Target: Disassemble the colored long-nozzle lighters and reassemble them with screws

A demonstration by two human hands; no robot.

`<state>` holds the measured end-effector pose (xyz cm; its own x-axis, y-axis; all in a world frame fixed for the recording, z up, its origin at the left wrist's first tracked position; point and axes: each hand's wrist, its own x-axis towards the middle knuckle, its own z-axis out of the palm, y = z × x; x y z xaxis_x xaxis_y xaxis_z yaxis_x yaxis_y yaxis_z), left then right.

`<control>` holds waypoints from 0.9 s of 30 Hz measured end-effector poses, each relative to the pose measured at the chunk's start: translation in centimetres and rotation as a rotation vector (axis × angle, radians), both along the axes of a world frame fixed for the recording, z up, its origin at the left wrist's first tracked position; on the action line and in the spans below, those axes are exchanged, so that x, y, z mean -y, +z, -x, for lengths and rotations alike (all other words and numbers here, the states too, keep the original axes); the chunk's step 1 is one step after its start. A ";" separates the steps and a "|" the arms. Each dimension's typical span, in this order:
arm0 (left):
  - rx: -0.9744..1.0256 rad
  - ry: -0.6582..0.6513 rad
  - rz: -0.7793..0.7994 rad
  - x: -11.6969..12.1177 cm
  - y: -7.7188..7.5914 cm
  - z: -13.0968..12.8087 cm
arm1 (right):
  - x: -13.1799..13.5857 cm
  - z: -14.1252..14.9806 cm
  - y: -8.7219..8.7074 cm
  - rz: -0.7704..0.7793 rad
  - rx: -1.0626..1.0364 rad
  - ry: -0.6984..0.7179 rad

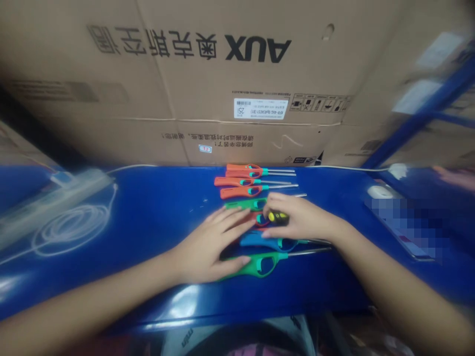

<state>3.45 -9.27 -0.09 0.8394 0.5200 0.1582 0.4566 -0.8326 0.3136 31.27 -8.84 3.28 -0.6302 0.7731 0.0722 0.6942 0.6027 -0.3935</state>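
Long-necked gas lighters lie in a column on the blue tabletop [156, 207], metal tubes pointing right. The front one is a green lighter [252, 267], with a blue lighter [256, 240] behind it. My left hand [208, 242] is spread flat over their handle ends, its thumb on the front green handle. Beyond, a red lighter [261, 220] is mostly covered by my hands, and another green lighter [241, 203] lies past it. My right hand [297, 212] is closed around a screwdriver [278, 217] with a black and yellow handle, above the red lighter; its tip is hidden.
Several orange lighters [241, 192] lie at the back, near a large cardboard box [200, 99]. A white power strip [74, 198] with a coiled cable [74, 230] is at left. A phone [404, 230] lies at right by a blue shelf post [419, 111].
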 end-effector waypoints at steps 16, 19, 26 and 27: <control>-0.062 0.195 0.149 0.6 -2.3 -0.8 | 1.6 2.6 -1.3 -0.114 0.171 0.130; -0.027 0.240 0.176 0.7 -2.6 -1.3 | 1.5 2.6 -1.6 -0.090 0.136 0.145; 0.053 0.153 0.159 0.9 -2.7 -1.3 | 2.0 3.2 -2.5 -0.077 0.066 0.175; 0.045 0.119 0.158 0.9 -2.6 -1.2 | 2.2 3.4 -2.7 -0.073 0.067 0.183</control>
<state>4.60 -10.15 -2.71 0.7643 0.6366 0.1025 0.5317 -0.7122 0.4582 27.83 -11.03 0.61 -0.7649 0.6395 0.0771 0.5936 0.7464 -0.3008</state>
